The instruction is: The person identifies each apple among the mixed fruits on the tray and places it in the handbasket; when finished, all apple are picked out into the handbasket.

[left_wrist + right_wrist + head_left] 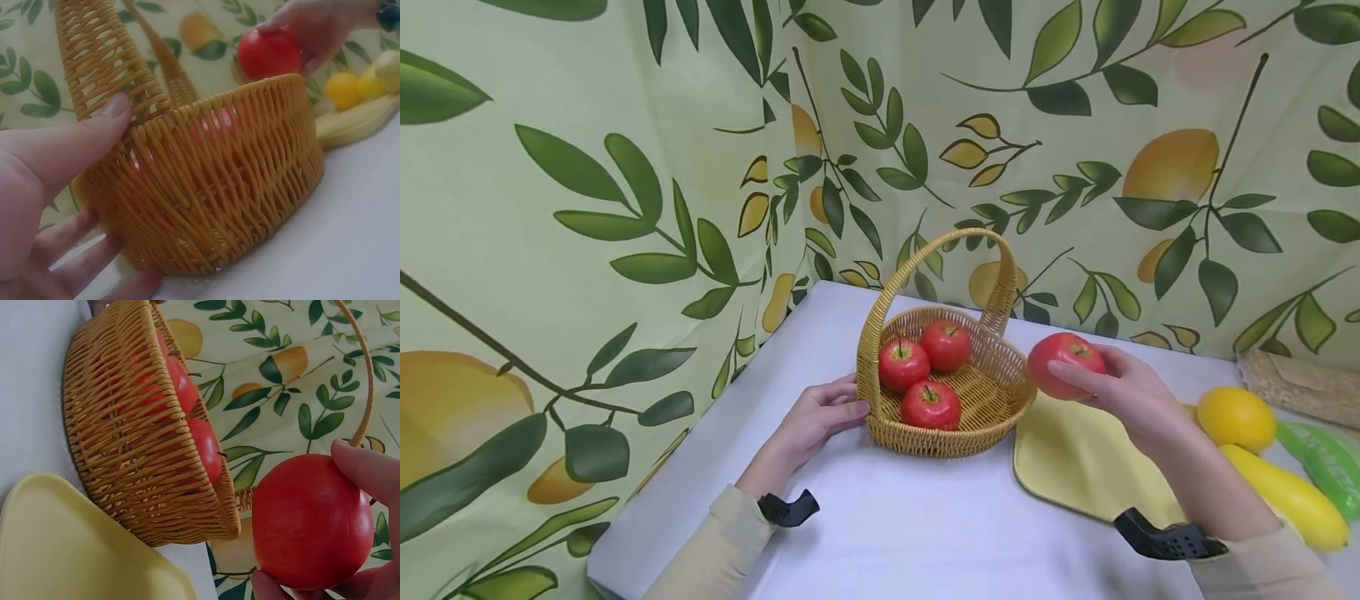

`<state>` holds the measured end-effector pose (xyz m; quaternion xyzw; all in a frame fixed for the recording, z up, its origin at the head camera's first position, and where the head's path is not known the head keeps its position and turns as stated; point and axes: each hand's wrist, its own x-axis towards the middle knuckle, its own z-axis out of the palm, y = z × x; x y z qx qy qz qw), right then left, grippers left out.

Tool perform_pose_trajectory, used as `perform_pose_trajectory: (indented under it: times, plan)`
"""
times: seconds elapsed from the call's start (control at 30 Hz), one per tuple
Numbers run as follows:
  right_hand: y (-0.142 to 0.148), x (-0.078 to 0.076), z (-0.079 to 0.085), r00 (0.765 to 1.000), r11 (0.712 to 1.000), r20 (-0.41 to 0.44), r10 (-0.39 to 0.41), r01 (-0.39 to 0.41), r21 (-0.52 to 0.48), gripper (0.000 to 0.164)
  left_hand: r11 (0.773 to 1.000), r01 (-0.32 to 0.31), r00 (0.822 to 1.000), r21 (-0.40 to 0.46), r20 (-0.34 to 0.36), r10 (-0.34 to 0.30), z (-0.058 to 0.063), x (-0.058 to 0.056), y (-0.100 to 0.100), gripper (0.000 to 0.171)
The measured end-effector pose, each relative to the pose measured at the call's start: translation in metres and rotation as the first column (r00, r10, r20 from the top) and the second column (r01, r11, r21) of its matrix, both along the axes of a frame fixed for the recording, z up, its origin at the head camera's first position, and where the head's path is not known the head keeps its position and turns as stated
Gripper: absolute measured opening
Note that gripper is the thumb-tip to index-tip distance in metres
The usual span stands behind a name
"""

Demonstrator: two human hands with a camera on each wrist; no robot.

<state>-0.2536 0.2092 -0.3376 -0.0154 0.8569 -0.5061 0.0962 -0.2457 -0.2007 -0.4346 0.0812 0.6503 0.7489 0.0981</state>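
A wicker basket (951, 437) with a tall arched handle stands on the white table, holding three red apples (931, 406). My left hand (818, 417) grips the basket's left side. In the left wrist view its thumb (94, 134) lies at the foot of the handle, with the other fingers lower along the woven wall. Just right of the basket's rim, my right hand (1131, 392) holds another red apple (1060, 365) above the table. The right wrist view shows this apple (312, 522) between thumb and fingers, apart from the basket.
A yellow tray (1075, 467) lies right of the basket, under my right forearm. Further right are an orange fruit (1236, 417), a long yellow fruit or vegetable (1292, 496), a green package (1326, 467) and a brownish packet (1300, 383). Leaf-patterned cloth (880, 208) hangs behind and left.
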Motion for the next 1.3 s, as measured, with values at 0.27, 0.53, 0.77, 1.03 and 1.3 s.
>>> perform_pose_trajectory:
  times: [0.27, 0.53, 0.77, 1.03, 1.3]
  plan:
    - [-0.009, 0.000, -0.001, 1.000, 0.999, -0.012, 0.019, -0.020, -0.028, 0.091, 1.000, 0.006, 1.000, -0.005, -0.005, -0.006, 0.000, -0.002, 0.000, 0.039]
    - [-0.015, -0.001, 0.005, 0.999, 1.000, -0.022, 0.029, -0.029, -0.012, 0.097, 1.000, 0.003, 1.000, 0.010, 0.002, -0.003, 0.001, 0.000, -0.002, 0.041]
    - [-0.020, -0.005, 0.003, 0.999, 0.998, -0.009, 0.041, -0.041, -0.052, 0.097, 1.000, 0.008, 1.000, 0.015, 0.002, -0.008, -0.001, 0.001, -0.001, 0.041]
    - [-0.023, -0.008, 0.005, 0.997, 0.997, -0.031, 0.074, -0.074, -0.013, 0.094, 1.000, 0.007, 1.000, 0.015, -0.003, -0.007, -0.001, 0.002, 0.000, 0.038]
    - [-0.030, -0.013, 0.004, 0.994, 0.993, -0.002, 0.108, -0.108, -0.040, 0.094, 1.000, 0.003, 1.000, 0.008, 0.007, -0.003, 0.001, 0.002, 0.000, 0.037]
